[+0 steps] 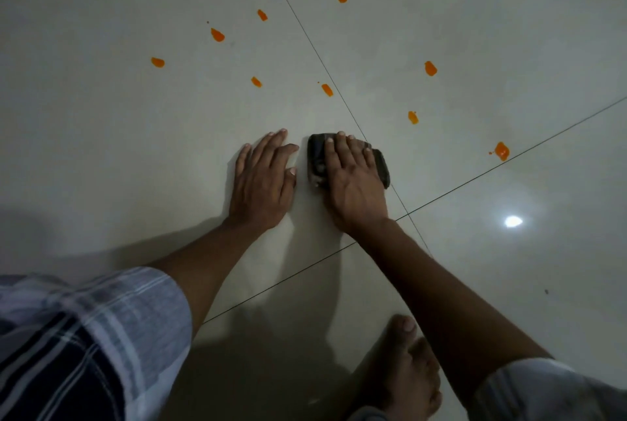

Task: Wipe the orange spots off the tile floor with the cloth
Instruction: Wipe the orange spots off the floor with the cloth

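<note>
While both arms reach forward, right hand (353,180) flat on dark cloth (317,159), left hand (263,180) spread on tile floor (135,149).

Pale glossy tile floor (509,30), dark grout lines, scattered orange spots (217,34), folded dark cloth (317,157), bare foot (405,369)

Orange spots (217,34), dark cloth (316,156), pale grey tile floor (101,115), striped grey-and-white fabric (101,325)
</note>
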